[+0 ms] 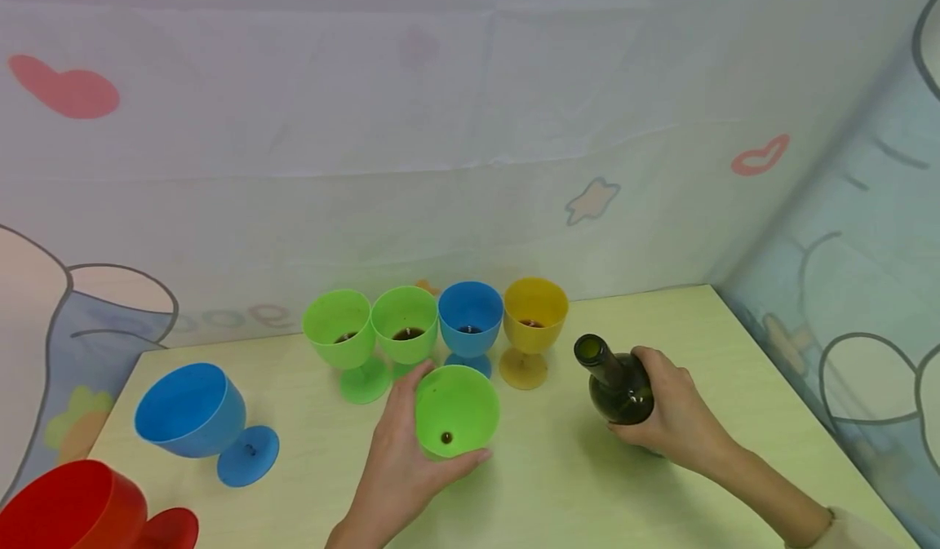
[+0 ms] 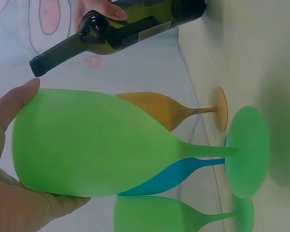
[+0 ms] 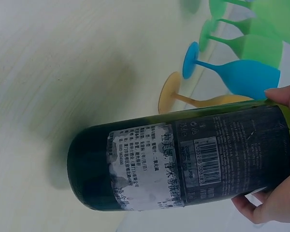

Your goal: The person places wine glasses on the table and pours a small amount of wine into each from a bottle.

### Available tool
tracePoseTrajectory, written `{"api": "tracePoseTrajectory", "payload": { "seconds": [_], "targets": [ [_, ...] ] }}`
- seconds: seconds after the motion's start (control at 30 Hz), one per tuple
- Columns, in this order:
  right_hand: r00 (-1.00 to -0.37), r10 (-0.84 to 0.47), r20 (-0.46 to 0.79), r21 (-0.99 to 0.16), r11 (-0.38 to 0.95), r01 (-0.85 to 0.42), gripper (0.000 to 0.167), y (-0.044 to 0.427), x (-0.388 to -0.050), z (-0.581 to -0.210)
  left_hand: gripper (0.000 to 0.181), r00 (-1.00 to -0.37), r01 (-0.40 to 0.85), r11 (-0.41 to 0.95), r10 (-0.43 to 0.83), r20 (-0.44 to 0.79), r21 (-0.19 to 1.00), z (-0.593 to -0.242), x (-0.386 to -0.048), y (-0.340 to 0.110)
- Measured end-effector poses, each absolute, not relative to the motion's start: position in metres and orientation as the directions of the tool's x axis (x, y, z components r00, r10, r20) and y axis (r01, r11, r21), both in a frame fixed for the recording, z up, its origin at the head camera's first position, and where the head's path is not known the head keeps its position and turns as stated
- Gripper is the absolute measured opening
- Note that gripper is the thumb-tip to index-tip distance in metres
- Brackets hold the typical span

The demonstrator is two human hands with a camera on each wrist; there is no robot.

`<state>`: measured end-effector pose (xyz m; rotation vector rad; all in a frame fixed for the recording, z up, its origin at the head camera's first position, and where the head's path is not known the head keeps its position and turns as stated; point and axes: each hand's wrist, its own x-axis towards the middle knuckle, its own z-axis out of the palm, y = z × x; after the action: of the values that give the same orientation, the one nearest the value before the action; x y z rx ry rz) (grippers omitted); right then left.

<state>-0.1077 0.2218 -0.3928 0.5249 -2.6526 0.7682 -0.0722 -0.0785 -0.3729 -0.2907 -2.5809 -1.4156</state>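
Note:
My left hand [image 1: 400,455] grips a light green goblet [image 1: 458,406] by its bowl, thumb on one side and fingers on the other. A small dark spot shows at the bottom of that bowl. To the right, my right hand [image 1: 681,422] holds a dark green wine bottle [image 1: 624,390] around its body, the open neck leaning left towards the goblet. White and black labels [image 3: 203,162] cover the bottle's side in the right wrist view. Behind the held goblet stand two green goblets [image 1: 338,320], a blue goblet [image 1: 470,308] and a yellow goblet [image 1: 536,308], each with dark liquid inside.
Another blue goblet [image 1: 194,410] stands at the left of the pale table [image 1: 543,492]. A red goblet [image 1: 81,504] is cut off by the lower left corner. A printed cloth [image 1: 455,125] hangs behind the table, and another patterned cloth borders its right side.

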Motion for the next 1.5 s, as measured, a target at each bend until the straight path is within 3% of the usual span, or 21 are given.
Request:
{"api": "tracePoseTrajectory", "payload": {
  "seconds": [0.33, 0.57, 1.0, 1.23, 1.5],
  "targets": [
    [-0.852, -0.327, 0.409, -0.306, 0.831, -0.465, 0.073, 0.218, -0.104, -0.391, 0.092, -0.971, 0.239, 0.515, 0.12, 0.207, 0.823, -0.377, -0.072, -0.072],
    [-0.85, -0.381, 0.363, -0.143, 0.879, -0.455, 0.078, 0.208, -0.098, -0.389, 0.092, -0.969, 0.246, 0.518, 0.145, 0.2, 0.819, -0.378, -0.072, -0.068],
    [-0.701, -0.526, 0.481, 0.178, 0.842, -0.51, 0.083, 0.203, -0.101, -0.386, 0.092, -0.965, 0.253, 0.544, 0.206, 0.165, 0.8, -0.375, -0.072, -0.065],
    [-0.659, -0.575, 0.485, 0.267, 0.815, -0.515, 0.084, 0.202, -0.103, -0.38, 0.092, -0.963, 0.253, 0.55, 0.218, 0.156, 0.796, -0.374, -0.072, -0.065],
    [-0.659, -0.589, 0.468, 0.323, 0.808, -0.493, 0.086, 0.2, -0.103, -0.37, 0.091, -0.963, 0.247, 0.54, 0.227, 0.144, 0.805, -0.373, -0.072, -0.064]
  ]
}}
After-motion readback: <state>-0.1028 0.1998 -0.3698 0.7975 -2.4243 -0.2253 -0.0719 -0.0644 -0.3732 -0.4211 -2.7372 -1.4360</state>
